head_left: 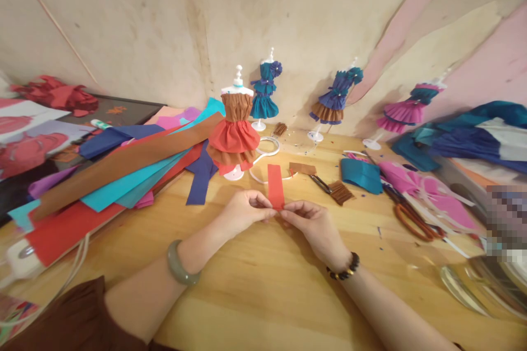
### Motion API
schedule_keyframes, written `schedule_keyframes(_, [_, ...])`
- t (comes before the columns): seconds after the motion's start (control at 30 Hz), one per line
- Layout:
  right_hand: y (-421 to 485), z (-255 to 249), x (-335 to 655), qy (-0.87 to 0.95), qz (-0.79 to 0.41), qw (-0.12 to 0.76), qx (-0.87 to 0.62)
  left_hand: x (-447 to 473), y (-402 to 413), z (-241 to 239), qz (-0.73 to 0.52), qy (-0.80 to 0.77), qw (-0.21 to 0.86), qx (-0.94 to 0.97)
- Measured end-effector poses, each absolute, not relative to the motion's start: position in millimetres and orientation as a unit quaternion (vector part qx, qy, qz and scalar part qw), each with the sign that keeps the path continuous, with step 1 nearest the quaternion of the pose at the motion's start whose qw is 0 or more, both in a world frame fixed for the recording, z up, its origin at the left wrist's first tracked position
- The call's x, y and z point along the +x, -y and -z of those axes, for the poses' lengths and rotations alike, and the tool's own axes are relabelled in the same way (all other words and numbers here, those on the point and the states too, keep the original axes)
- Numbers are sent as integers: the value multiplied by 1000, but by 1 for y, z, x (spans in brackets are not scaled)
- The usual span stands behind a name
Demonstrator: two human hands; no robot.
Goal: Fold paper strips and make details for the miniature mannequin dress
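Both hands on red strip [275,186] — near end pinched. Left hand [242,211]: thumb and forefinger closed on strip's left corner. Right hand [313,222]: same pinch on right corner. Long axis runs straight away from person; free far end points toward wall, between mannequin in red-brown dress [236,131] and brown scrap [302,168]. Strip over wooden table [267,290], centre front. Pile of coloured strips [123,170] at left — orange-handled scissors [411,219] at right, well apart.
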State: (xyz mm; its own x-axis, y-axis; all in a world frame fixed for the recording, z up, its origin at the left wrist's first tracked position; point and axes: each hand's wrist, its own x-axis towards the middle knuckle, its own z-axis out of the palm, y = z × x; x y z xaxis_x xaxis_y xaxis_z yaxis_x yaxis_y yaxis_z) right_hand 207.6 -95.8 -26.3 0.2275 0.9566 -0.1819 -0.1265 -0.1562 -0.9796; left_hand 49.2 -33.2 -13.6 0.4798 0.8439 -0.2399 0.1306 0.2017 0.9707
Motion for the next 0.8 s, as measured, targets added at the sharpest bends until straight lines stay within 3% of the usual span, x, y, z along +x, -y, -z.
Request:
schedule_keyframes(0.3, [96,27,207,398,-491,542,-554,50,31,17,-287,-405,654,571])
schedule_keyframes(0.8, [96,33,209,491,-387,523,-580,50,31,25,-304,-377,577,658])
